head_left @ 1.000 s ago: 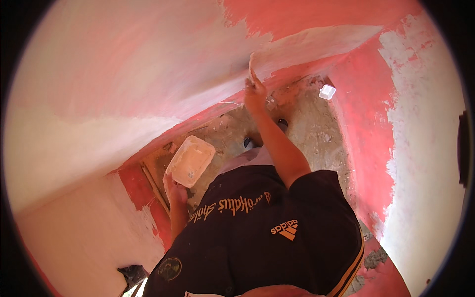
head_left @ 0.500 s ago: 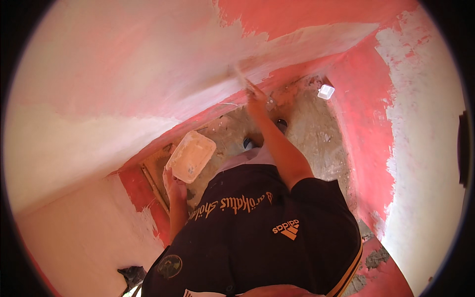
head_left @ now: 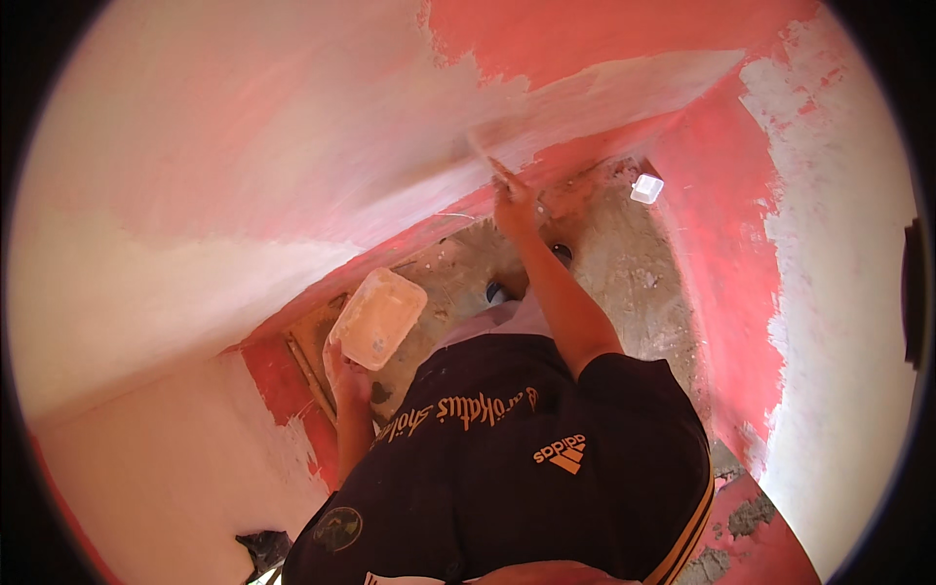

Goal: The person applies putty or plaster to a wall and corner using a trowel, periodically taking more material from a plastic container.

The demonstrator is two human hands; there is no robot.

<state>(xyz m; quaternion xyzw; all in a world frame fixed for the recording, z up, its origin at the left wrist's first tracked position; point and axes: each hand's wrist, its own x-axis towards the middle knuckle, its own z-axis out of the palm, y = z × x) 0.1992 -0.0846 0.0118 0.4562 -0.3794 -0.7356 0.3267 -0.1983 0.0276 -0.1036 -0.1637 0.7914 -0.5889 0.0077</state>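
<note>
Tub (head_left: 378, 314), pale and rectangular, sits in the left hand (head_left: 348, 375) in the head view, out in front of the person and a little to the left, tilted, above the floor (head_left: 634, 263). The left fingers grasp it by the near corner; most of them are tucked out of my sight beneath it. A small grey mark shows inside the tub.

Farther forward, the right arm stretches toward the big wall (head_left: 224, 156), and the right hand (head_left: 514, 203) has its fingers wrapped about a thin, pale tool (head_left: 482, 149). The tool is blurred, and I can't tell whether its tip touches the wall. That wall is mostly whitish over pink, with a ragged red patch up top and a red strip along its foot.

A white box (head_left: 646, 188) lies on the floor near the corner, beside the red side wall (head_left: 726, 244). Sticks (head_left: 312, 378) lie past the tub, to the left. The person wears a dark shirt (head_left: 507, 487); both shoes (head_left: 563, 253) peek out below the right forearm.
</note>
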